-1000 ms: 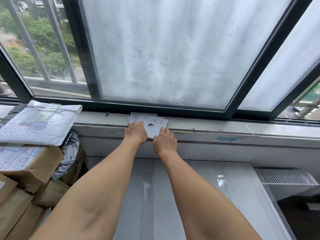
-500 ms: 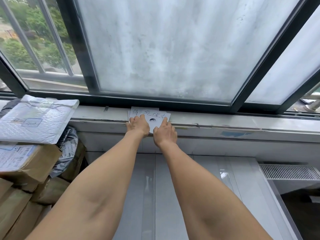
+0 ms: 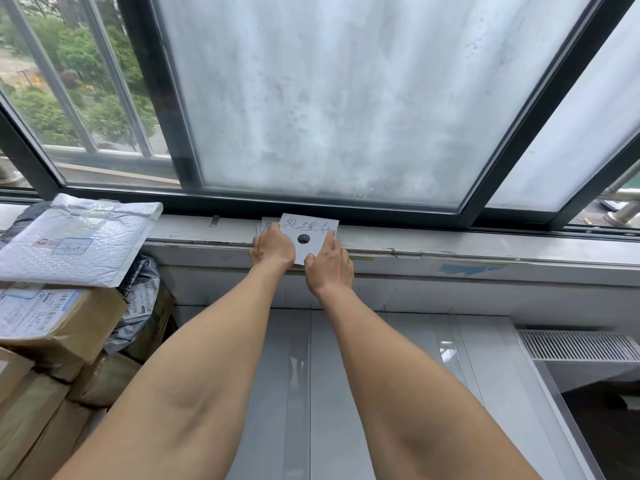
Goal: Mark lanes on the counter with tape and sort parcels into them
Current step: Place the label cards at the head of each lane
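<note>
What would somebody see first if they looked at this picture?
Two bare arms stretch out to the sill. There the left hand touches a white card with handwriting and a black dot, and the right hand pinches it. Above is a big frosted window, and on the left a pile of parcels topped by a white bubble mailer.
</note>
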Action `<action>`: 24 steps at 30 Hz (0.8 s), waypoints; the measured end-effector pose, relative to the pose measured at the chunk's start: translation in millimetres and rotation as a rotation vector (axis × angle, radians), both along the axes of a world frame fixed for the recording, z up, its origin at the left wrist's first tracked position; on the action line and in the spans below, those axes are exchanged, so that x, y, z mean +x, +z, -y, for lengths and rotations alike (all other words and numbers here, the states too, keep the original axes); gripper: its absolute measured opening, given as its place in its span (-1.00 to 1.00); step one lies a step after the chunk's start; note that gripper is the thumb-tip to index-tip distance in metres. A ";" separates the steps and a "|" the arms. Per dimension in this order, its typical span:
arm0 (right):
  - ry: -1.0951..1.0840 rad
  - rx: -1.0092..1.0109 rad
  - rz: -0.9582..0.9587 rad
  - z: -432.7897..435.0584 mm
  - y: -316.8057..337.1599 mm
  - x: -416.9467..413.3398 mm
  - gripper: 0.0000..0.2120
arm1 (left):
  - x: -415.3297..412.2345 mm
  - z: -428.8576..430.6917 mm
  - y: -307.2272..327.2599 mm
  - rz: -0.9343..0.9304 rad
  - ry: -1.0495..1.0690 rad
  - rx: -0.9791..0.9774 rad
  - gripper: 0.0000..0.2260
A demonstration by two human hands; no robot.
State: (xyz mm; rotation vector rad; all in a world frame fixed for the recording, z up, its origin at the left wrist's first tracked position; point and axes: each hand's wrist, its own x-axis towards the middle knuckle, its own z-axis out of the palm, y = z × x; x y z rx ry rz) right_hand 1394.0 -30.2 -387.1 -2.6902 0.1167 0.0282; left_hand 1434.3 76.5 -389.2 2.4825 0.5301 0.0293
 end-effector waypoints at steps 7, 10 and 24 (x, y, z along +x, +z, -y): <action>-0.061 0.008 0.073 17.7 18.5 -7.4 -0.35 | -5.5 16.0 23.8 0.164 0.012 -0.078 -0.66; -0.103 0.038 0.103 33.4 26.4 -14.4 -0.35 | -13.7 29.6 31.1 0.201 0.001 -0.094 -0.67; -0.386 0.027 0.150 162.1 39.7 -73.6 -0.36 | -57.6 172.9 40.1 0.219 -0.185 -0.097 -0.68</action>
